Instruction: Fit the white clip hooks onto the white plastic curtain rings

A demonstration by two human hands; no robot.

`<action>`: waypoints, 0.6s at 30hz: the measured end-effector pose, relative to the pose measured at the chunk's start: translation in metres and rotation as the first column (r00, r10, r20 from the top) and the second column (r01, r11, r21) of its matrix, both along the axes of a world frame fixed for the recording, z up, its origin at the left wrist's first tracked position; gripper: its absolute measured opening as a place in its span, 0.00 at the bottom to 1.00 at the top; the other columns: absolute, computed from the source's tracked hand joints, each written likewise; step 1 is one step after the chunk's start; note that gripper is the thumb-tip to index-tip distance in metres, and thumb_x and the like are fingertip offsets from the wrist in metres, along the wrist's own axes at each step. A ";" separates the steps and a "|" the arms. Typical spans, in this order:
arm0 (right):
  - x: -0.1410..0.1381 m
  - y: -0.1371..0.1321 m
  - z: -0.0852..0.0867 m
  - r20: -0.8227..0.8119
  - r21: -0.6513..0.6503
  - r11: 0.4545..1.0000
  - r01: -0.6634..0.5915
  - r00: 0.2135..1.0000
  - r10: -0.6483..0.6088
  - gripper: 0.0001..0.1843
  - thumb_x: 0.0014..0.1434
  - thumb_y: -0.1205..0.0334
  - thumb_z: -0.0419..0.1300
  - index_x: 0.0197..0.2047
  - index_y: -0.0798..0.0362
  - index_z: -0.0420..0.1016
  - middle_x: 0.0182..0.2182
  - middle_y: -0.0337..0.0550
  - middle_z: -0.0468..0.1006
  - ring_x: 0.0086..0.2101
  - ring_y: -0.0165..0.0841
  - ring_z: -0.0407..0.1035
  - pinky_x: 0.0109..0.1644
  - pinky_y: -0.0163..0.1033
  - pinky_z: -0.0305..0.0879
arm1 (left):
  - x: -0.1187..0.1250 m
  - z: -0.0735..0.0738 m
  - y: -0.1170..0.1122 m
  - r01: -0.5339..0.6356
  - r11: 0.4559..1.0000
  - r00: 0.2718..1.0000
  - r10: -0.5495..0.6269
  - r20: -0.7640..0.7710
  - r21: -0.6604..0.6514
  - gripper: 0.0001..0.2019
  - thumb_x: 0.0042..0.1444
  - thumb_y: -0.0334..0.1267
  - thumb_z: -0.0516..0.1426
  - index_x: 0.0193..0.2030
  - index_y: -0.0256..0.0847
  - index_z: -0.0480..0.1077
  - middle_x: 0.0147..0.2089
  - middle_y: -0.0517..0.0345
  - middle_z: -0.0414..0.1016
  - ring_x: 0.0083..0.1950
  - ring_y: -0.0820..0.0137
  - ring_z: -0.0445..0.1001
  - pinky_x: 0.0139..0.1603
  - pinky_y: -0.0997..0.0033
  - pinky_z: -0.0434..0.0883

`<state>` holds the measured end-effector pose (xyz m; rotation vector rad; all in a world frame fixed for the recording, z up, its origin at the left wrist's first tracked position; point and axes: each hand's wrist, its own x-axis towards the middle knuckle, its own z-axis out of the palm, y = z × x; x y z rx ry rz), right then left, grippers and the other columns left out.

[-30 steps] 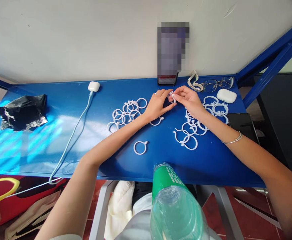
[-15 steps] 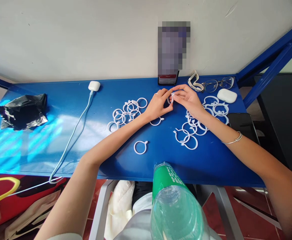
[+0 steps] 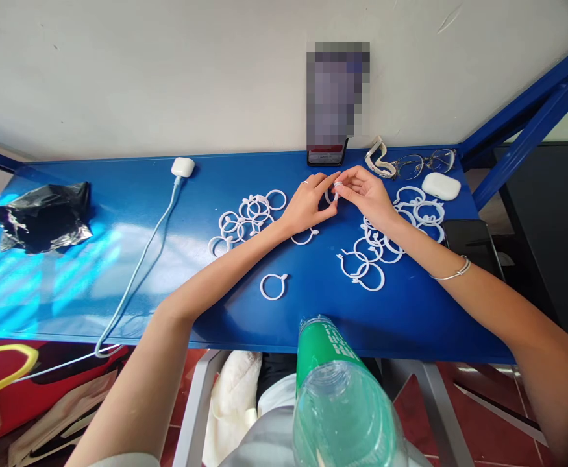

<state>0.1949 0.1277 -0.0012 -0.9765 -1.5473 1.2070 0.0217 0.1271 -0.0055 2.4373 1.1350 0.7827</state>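
Over the back middle of the blue table (image 3: 118, 285), my left hand (image 3: 308, 204) and my right hand (image 3: 369, 194) meet fingertip to fingertip. Both pinch one small white plastic ring (image 3: 333, 192) held between them. A heap of white rings (image 3: 247, 217) lies to the left of my left hand. Another heap of rings (image 3: 391, 237) lies under and beside my right wrist. One ring (image 3: 272, 287) sits alone nearer the front edge, and another ring (image 3: 306, 237) lies under my left wrist.
A phone (image 3: 330, 155) leans on the wall behind my hands. Glasses (image 3: 422, 163), a white earbud case (image 3: 440, 186) and a dark phone (image 3: 473, 240) lie at right. A charger with cable (image 3: 182, 167) and black foil (image 3: 45, 217) lie left. A green-labelled bottle (image 3: 337, 395) rises at the front.
My fingertips have closed together on the ring; the hands barely shifted. Nothing else on the table has moved.
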 end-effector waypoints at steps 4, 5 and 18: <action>0.001 0.000 -0.001 -0.009 -0.016 0.999 0.031 0.999 -0.031 0.17 0.50 0.44 0.68 0.35 0.45 0.71 0.34 0.38 0.76 0.40 0.37 0.73 0.50 0.47 0.73 | 0.000 0.000 0.000 -0.002 1.000 1.000 0.002 0.022 0.006 0.23 0.61 0.41 0.52 0.62 0.39 0.61 0.49 0.47 0.72 0.51 0.59 0.70 0.52 0.60 0.68; 0.001 0.000 -0.001 -0.012 -0.019 0.999 0.036 0.999 -0.036 0.18 0.50 0.43 0.68 0.35 0.45 0.71 0.34 0.38 0.76 0.40 0.37 0.73 0.49 0.47 0.73 | 0.000 0.000 0.000 -0.002 1.000 1.000 0.001 0.030 0.008 0.23 0.61 0.42 0.53 0.62 0.39 0.61 0.49 0.47 0.72 0.51 0.59 0.70 0.52 0.60 0.68; -0.001 -0.001 0.002 -0.048 -0.043 0.997 0.067 0.996 -0.069 0.19 0.49 0.45 0.70 0.34 0.47 0.71 0.31 0.38 0.76 0.34 0.35 0.74 0.48 0.45 0.74 | -0.001 -0.002 0.003 -0.056 0.995 0.951 0.080 0.300 -0.087 0.21 0.61 0.52 0.54 0.51 0.36 0.69 0.48 0.48 0.76 0.45 0.67 0.75 0.45 0.70 0.72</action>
